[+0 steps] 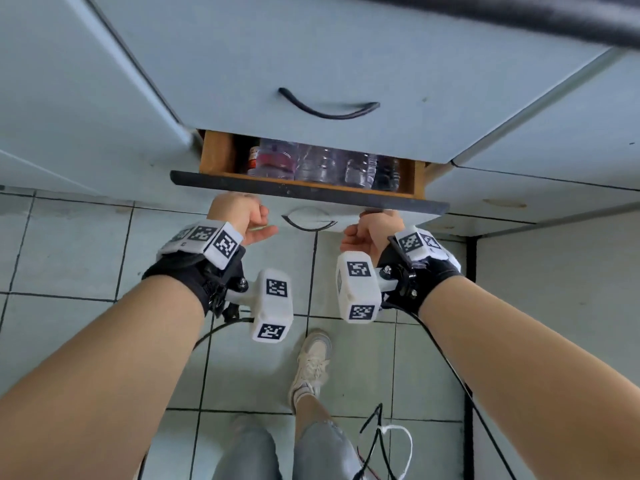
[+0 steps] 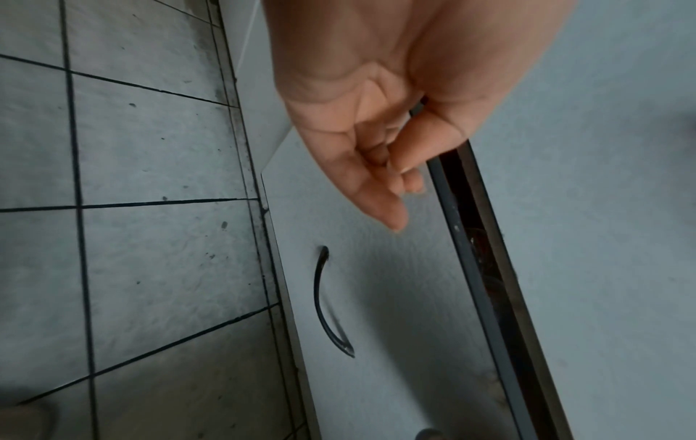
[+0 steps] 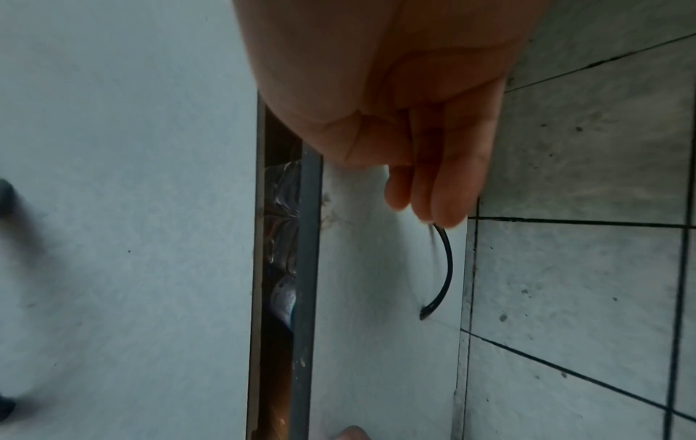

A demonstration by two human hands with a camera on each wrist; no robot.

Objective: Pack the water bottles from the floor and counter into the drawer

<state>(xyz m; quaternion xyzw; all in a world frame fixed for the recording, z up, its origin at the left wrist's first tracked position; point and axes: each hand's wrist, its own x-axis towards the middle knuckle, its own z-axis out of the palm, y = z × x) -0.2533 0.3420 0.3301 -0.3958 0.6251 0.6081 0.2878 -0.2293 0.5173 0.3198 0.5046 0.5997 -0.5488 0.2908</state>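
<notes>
Drawer (image 1: pixel 308 197) open only narrow slit; water bottles (image 1: pixel 318 164) fill gap.

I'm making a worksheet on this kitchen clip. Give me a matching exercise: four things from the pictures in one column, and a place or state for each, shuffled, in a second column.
Column 1:
1. water bottles
2. drawer
3. upper handle
4. shoe

Column 2:
A. on the tiled floor
B. partly open
C. on the closed front above the open one
D. inside the wooden box, lying side by side

Pairs: 1-D, 2-B, 3-C, 4-A
</notes>
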